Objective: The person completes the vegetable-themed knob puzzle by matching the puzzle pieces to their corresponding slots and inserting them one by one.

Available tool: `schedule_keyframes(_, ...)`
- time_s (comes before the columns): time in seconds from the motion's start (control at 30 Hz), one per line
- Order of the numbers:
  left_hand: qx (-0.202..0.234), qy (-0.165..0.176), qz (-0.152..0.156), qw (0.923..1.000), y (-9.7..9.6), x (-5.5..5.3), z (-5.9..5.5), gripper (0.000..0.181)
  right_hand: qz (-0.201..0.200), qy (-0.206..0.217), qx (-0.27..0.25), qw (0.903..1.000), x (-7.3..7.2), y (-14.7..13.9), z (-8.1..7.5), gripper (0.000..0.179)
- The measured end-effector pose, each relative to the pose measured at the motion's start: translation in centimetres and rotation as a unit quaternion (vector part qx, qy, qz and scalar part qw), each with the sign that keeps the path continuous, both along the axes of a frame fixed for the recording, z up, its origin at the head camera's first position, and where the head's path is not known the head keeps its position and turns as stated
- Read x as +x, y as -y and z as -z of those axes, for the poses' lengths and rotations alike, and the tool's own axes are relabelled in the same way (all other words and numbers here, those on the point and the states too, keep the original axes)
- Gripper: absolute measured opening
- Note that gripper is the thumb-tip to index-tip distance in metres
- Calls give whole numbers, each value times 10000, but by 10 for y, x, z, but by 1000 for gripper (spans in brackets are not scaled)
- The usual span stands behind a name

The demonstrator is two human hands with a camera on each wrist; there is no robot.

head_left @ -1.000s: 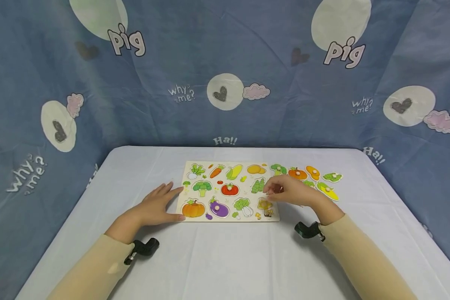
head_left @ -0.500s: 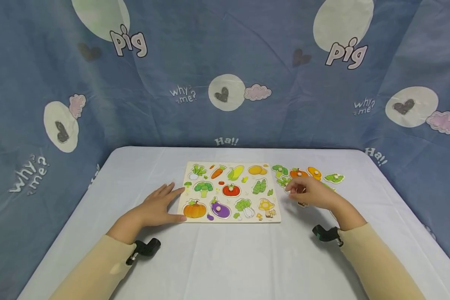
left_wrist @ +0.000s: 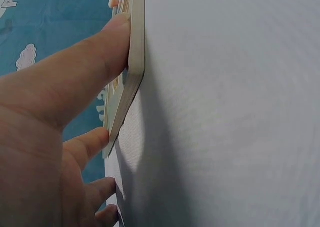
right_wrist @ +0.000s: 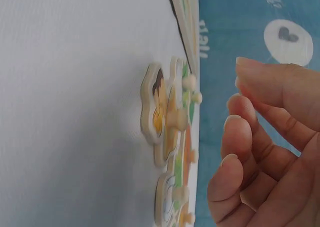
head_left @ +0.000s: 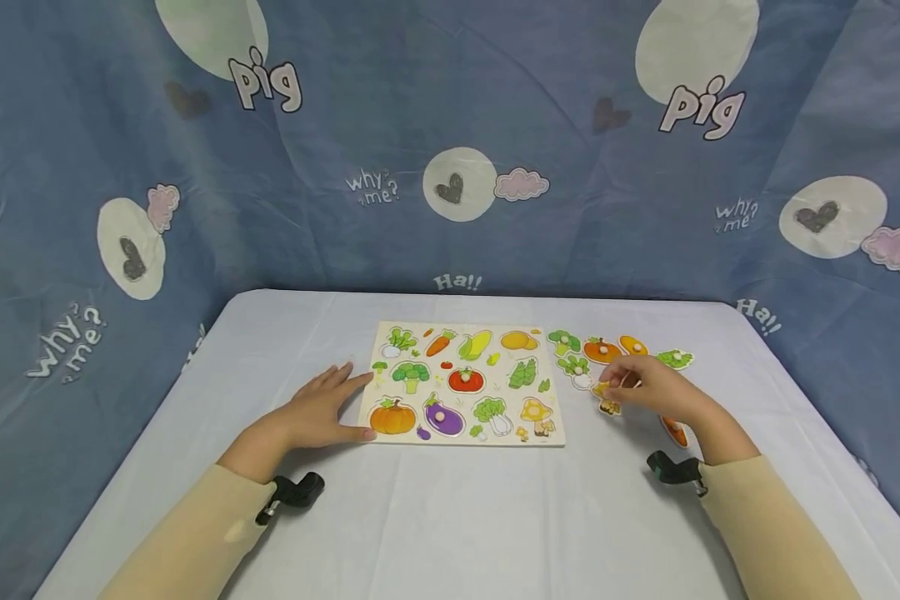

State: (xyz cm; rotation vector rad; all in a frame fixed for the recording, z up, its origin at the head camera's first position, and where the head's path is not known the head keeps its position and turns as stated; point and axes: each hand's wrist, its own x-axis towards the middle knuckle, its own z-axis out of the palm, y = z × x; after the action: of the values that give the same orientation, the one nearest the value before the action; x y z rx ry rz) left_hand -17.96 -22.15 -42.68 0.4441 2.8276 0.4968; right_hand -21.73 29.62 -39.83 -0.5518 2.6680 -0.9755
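A wooden vegetable puzzle board [head_left: 495,385] lies flat on the table. My left hand [head_left: 318,412] rests at its left side, thumb and index finger touching the board's edge; the left wrist view shows the thumb [left_wrist: 95,62] against it. Beyond the board's right side, my right hand [head_left: 660,387] is over a mushroom puzzle piece [head_left: 609,407], its fingers loosely bent. In the right wrist view, space shows between these fingertips and the mushroom piece's wooden knob [right_wrist: 177,119]. On the board, a tomato [head_left: 467,381] and an eggplant [head_left: 444,418] carry knobs.
Several loose pieces lie right of the board: a broccoli [head_left: 565,342], a pumpkin [head_left: 602,351], a white-rooted leafy vegetable [head_left: 573,367], a yellow-orange piece [head_left: 633,344] and a green piece [head_left: 675,359]. An orange piece [head_left: 675,432] is partly behind the right wrist. Patterned blue cloth [head_left: 390,250] hangs behind.
My right hand has moved right, from above the board's right edge to the loose mushroom piece, uncovering the board's mushroom picture. The left hand has stayed at the board's edge.
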Motion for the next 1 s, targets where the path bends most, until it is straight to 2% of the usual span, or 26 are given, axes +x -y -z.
schedule_keyframes(0.37, -55, -26, 13, 10000, 0, -1, 4, 102, 255, 139, 147, 9995, -6, -8, 9, 16)
schedule_keyframes(0.63, -61, -47, 18, 10000, -2, -1, 1, 101, 149, 169, 67, 9997, -10, -10, 18, 18)
schedule_keyframes(0.9, -76, -4, -37, 10000, -2, 1, 1, 101, 50, 276, 4, 9996, -11, -8, 22, 18)
schedule_keyframes(1.0, -58, -21, -2, 10000, -2, 0, 2, 101, 126, 378, 60, 9992, -12, -5, 22, 16)
